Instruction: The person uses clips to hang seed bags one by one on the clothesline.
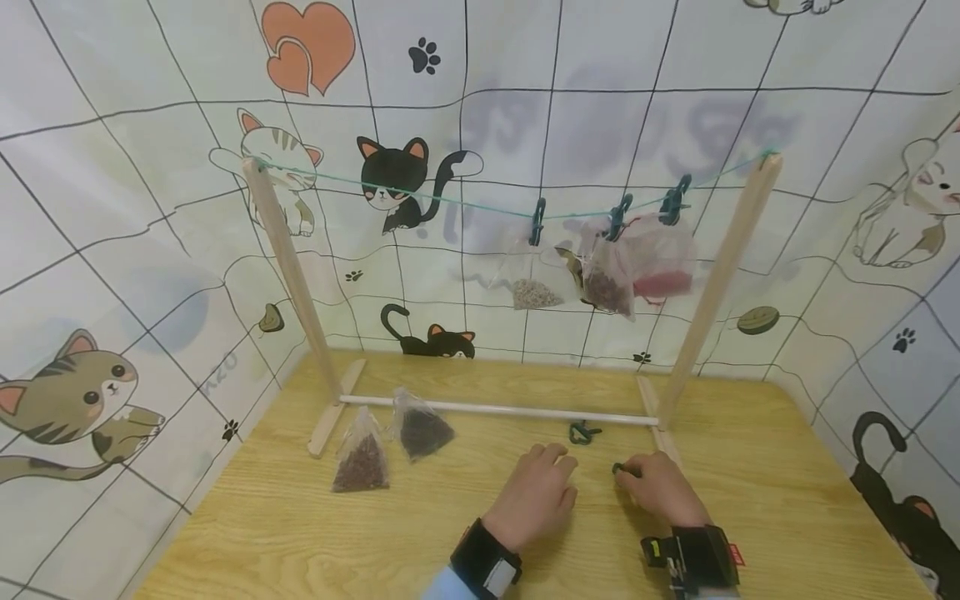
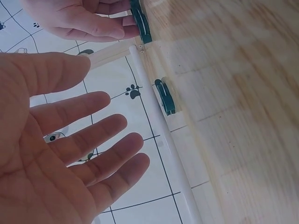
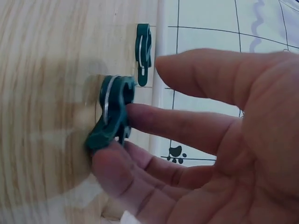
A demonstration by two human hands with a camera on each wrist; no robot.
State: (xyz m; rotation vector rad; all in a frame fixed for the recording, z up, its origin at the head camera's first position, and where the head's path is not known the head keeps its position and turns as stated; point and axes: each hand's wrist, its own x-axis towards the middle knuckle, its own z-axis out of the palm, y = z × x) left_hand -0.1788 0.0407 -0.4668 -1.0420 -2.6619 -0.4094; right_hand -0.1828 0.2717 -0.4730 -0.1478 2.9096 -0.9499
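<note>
My right hand [image 1: 663, 492] holds a dark green clothespin [image 3: 112, 112] low at the table, right of centre. In the right wrist view the fingers are on the clothespin, while the thumb stands apart from it. A second green clothespin [image 1: 581, 432] lies on the table near the white rod, between and beyond the hands. My left hand [image 1: 531, 492] is to the left of the right one, holding nothing. Its palm [image 2: 46, 158] and spread, relaxed fingers show in the left wrist view.
A wooden frame [image 1: 720, 292] carries a green string [image 1: 420, 193] and a low white rod [image 1: 495, 409]. Three clothespins hold bags on the string: pale grains [image 1: 534, 293], brown contents [image 1: 609, 292], red contents [image 1: 663, 283]. Two filled bags [image 1: 362, 467] lie at table left.
</note>
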